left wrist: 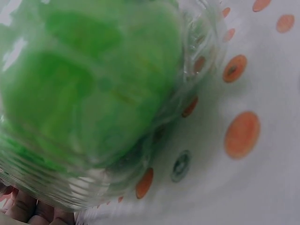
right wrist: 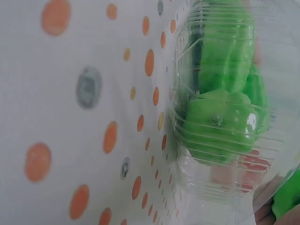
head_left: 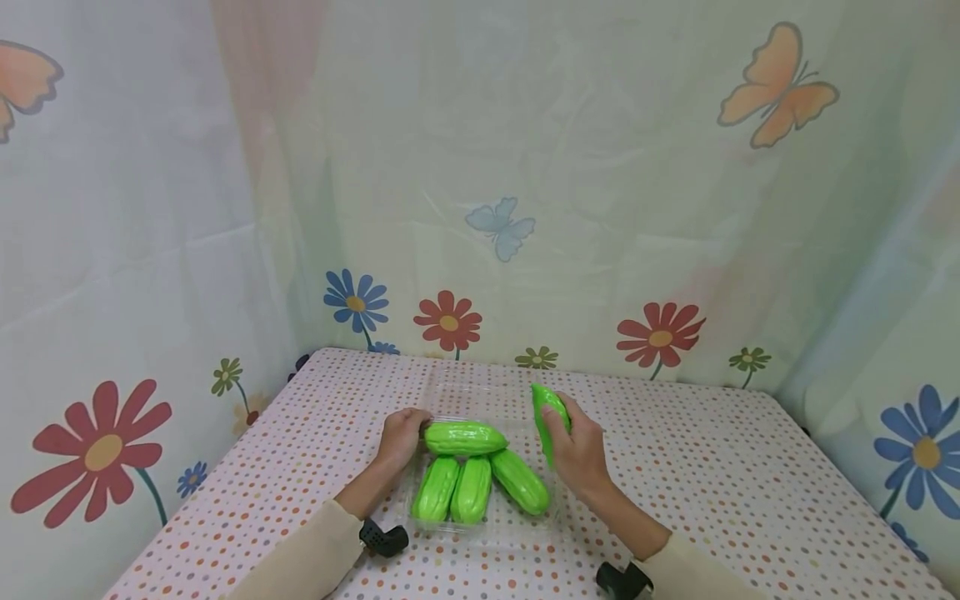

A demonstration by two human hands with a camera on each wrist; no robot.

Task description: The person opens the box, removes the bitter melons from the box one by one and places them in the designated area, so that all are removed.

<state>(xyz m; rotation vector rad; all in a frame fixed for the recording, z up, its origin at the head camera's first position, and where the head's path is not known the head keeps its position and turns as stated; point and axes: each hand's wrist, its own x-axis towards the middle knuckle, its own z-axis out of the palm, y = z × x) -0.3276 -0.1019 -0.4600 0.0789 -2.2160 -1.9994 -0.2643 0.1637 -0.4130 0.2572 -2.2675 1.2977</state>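
Note:
A clear plastic clamshell box [head_left: 450, 527] lies on the table with several glossy, ribbed green vegetables resembling short cucumbers inside. One cucumber [head_left: 465, 437] lies crosswise at the back, and others [head_left: 471, 490] lie lengthwise in front of it. My left hand [head_left: 402, 433] grips the box at its back left corner; in the left wrist view its fingers [left wrist: 42, 212] show beside the ridged wall [left wrist: 70, 197]. Over the box's right side, my right hand [head_left: 581, 442] holds another green cucumber [head_left: 547, 408], tilted upright, with thumb and fingers around it. The right wrist view shows only part of that cucumber [right wrist: 288, 197].
A dotted cloth covers the table [head_left: 712, 500]. Behind the box, its transparent lid [head_left: 472, 387] lies folded back. A curtain [head_left: 585, 167] printed with flowers and butterflies hangs around the table's back and sides. Each wrist wears a black camera [head_left: 384, 539].

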